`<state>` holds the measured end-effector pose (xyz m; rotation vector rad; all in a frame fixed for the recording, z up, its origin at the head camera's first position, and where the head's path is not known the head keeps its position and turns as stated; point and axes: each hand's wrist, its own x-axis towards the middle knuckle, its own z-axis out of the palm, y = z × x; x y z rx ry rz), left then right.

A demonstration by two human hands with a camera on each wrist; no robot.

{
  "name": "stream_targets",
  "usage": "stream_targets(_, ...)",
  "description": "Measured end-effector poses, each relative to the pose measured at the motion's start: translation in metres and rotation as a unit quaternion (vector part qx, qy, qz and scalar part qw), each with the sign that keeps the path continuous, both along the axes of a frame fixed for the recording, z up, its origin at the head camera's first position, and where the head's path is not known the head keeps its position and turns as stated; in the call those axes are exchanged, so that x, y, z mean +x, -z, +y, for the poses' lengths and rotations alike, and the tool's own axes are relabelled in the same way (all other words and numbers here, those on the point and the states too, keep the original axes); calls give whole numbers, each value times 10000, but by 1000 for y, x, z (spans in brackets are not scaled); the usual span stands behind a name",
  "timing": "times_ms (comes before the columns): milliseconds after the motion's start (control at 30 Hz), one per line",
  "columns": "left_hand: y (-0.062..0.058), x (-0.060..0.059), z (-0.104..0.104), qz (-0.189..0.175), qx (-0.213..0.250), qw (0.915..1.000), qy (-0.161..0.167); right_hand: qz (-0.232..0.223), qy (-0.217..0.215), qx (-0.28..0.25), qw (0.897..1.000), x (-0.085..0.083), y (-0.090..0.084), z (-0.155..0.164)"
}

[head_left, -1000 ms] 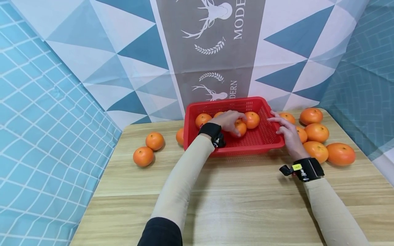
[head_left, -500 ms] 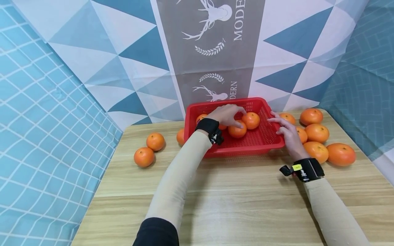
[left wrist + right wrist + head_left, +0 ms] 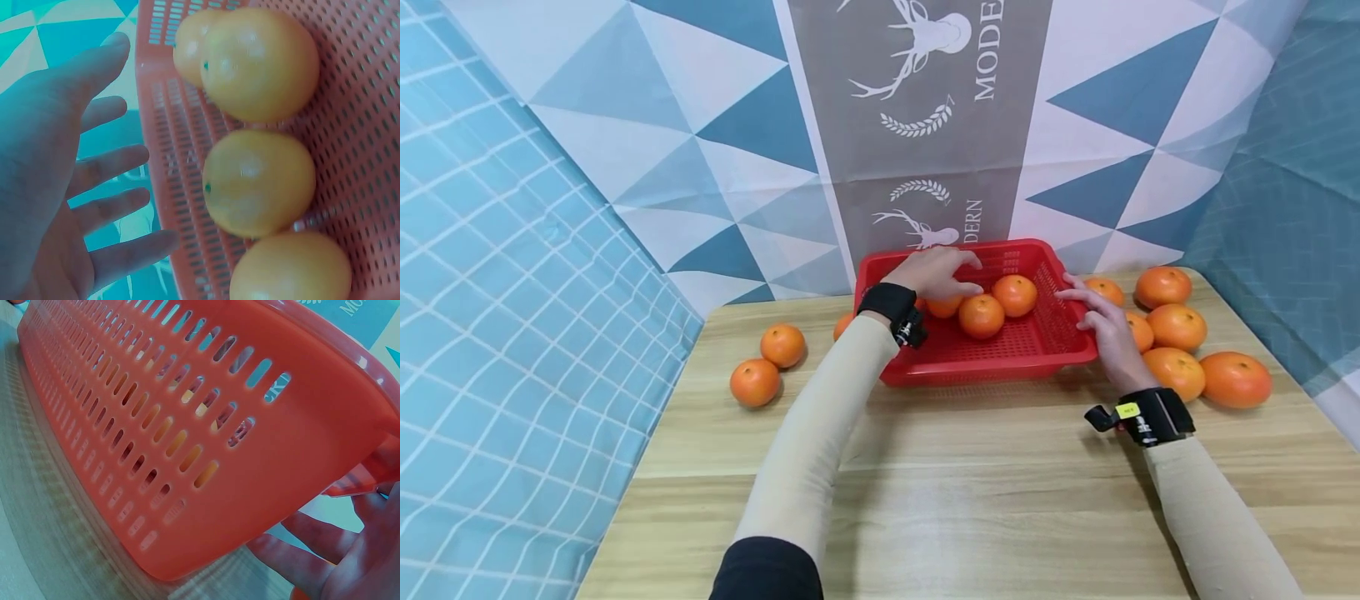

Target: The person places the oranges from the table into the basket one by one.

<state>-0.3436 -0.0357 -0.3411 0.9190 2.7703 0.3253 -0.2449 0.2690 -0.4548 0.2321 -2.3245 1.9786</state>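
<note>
A red plastic basket (image 3: 970, 367) with slotted walls stands at the back of the table, several oranges inside. My left hand (image 3: 928, 271) hovers over its left part, fingers spread and holding nothing. In the left wrist view, that hand (image 3: 47, 162) appears beside the basket's wall, apart from the oranges (image 3: 259, 181). Just right of its fingertips in the head view lie a front orange (image 3: 981, 317) and another orange (image 3: 1015, 295). My right hand (image 3: 1108, 333) grips the basket's right rim; its fingers (image 3: 294, 556) come up against the outer wall in the right wrist view.
Right of the basket, several more oranges (image 3: 1177, 327) crowd together on the wooden table (image 3: 970, 483). To the left lie two oranges, one (image 3: 782, 345) behind the other (image 3: 755, 382), and a third (image 3: 844, 325) partly hidden by the basket. Patterned cloth (image 3: 775, 200) rises behind the table.
My left hand has let go of the front orange, lifted and drawn to the left, its fingers opening. That orange stays in the basket. The right hand keeps its place on the rim.
</note>
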Motion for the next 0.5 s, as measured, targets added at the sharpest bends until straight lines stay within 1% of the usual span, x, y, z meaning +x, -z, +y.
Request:
stream_targets(133, -6, -1, -14, 217, -53, 9998, 10, 67, -8, 16, 10000, 1, 0, 1)
stream_targets(333, -11, -3, -40, 265, -9, 9993, -268, 39, -2, -6, 10000, 0, 0, 1)
stream_targets(500, -17, -1, -63, 334, -17, 9983, -472, 8, -16, -16, 10000, 0, 0, 1)
